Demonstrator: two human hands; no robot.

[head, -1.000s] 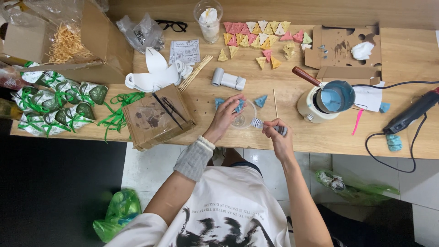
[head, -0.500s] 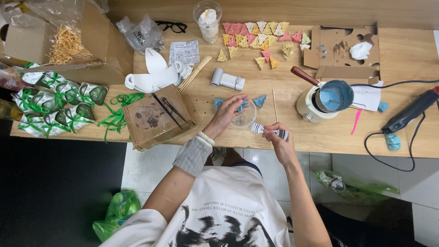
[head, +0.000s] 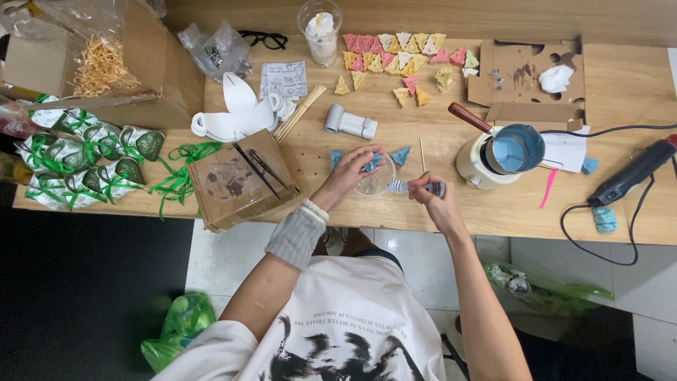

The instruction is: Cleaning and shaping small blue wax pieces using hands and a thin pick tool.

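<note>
My left hand, with a grey wristband, rests on a small clear round container on the wooden table and grips its rim, a blue triangular piece under the fingers. My right hand holds a small grey and dark tool whose tip points into the clear container. Another blue triangular piece lies just beyond the container, and a thin wooden stick lies beside it.
A melting pot with blue liquid stands to the right, near a black corded heat tool. Several coloured triangular pieces lie at the back. A brown cardboard box, green-ribboned packets and white moulds sit left.
My right hand has moved left with the tool, from apart to the container's edge. My left hand stays on the container.
</note>
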